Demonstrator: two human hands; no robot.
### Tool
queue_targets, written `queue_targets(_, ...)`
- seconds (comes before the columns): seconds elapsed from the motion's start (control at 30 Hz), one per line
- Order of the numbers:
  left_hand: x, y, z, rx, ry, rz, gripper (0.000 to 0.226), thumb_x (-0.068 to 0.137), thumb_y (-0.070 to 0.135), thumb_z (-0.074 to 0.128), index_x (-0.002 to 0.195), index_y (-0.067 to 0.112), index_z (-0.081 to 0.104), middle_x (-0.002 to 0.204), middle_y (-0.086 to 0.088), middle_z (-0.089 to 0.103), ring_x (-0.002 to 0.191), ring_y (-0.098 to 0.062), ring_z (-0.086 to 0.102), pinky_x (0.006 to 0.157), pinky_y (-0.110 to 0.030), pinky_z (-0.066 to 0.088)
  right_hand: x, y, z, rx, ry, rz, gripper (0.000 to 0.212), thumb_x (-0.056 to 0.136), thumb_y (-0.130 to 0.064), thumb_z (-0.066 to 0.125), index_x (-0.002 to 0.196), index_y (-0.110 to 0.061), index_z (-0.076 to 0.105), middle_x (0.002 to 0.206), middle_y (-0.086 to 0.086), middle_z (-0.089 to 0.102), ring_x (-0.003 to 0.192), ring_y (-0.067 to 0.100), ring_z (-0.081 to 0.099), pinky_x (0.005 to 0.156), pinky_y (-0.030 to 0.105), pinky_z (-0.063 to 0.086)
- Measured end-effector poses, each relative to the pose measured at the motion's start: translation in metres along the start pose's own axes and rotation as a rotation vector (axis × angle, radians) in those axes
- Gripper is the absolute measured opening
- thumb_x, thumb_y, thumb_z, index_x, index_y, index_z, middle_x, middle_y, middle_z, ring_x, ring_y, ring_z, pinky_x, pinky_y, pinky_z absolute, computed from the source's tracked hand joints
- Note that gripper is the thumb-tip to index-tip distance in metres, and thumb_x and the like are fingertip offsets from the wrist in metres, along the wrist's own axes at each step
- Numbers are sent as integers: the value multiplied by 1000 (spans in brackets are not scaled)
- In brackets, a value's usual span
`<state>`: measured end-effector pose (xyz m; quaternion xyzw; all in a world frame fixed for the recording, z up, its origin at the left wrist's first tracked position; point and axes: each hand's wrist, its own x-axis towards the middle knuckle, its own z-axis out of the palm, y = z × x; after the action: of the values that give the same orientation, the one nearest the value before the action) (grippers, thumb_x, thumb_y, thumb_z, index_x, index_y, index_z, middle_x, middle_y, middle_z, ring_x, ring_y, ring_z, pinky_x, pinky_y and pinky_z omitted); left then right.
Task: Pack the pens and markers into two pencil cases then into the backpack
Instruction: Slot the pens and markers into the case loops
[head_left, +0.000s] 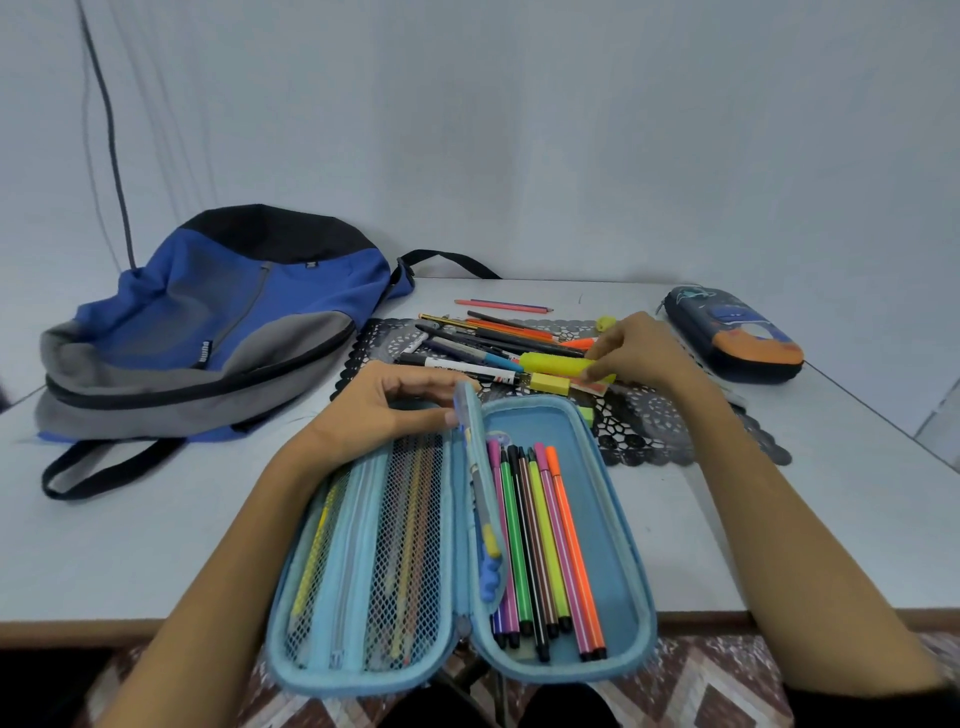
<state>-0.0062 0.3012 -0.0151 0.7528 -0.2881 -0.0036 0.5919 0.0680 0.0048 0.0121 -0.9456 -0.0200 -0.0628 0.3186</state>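
An open light-blue pencil case (613, 519) lies at the table's near edge, with several fineliner pens (545, 540) in its right half and pencils behind mesh (395, 545) in its left half. My left hand (384, 410) pinches the top of the case's upright middle flap (470, 415). My right hand (639, 353) reaches into the pile of pens and markers (478, 348) and grips a yellow highlighter (556, 362). A second, dark-blue pencil case (737, 338) lies closed at the far right. The blue and grey backpack (208, 322) lies flat at the left.
The loose pens rest on a black lace mat (644, 431). A small green eraser (586, 414) sits beside the open case. A dark cable (111, 140) hangs down the wall behind the backpack. The table's front edge (727, 618) runs under my forearms.
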Motion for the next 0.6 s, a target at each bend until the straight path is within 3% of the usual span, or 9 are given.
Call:
queue_targets(0.2, 0, 1, 0, 3, -4, 0, 36, 73, 12, 73, 108, 16, 72, 99, 1, 77, 93, -9, 71, 85, -17, 52, -8, -11, -11, 748, 197, -110, 29, 77, 1, 76, 104, -5, 68, 91, 12, 66, 76, 23, 68, 68, 29, 59)
queue_targets(0.33, 1, 0, -1, -9, -4, -4, 35, 74, 11, 76, 108, 19, 74, 100, -1, 77, 94, -11, 71, 86, -19, 52, -16, -27, -20, 1004, 60, -192, 28, 78, -1, 72, 104, -8, 65, 93, 11, 69, 80, 17, 67, 65, 25, 54)
queue_targets(0.43, 1, -1, -2, -8, -4, 4, 36, 75, 9, 79, 109, 21, 75, 100, -3, 77, 94, -12, 72, 86, -20, 52, -26, -34, -20, 934, -281, -259, 27, 73, -4, 75, 97, -8, 67, 89, 7, 73, 80, 16, 68, 64, 23, 54)
queue_targets(0.53, 0, -1, -1, -2, -2, 3, 35, 74, 10, 74, 109, 16, 72, 100, -2, 77, 94, -11, 71, 86, -20, 53, -37, -38, -14, 636, -604, -357, 26, 71, -3, 78, 95, -10, 72, 85, 7, 72, 72, 19, 65, 64, 25, 55)
queue_targets(0.6, 0, -1, 0, -4, -3, -1, 35, 74, 11, 73, 108, 15, 72, 100, -2, 77, 94, -12, 71, 86, -22, 53, -44, -44, -13, 452, -725, -407, 26, 71, -3, 78, 95, -9, 70, 79, 2, 71, 61, 18, 62, 59, 26, 55)
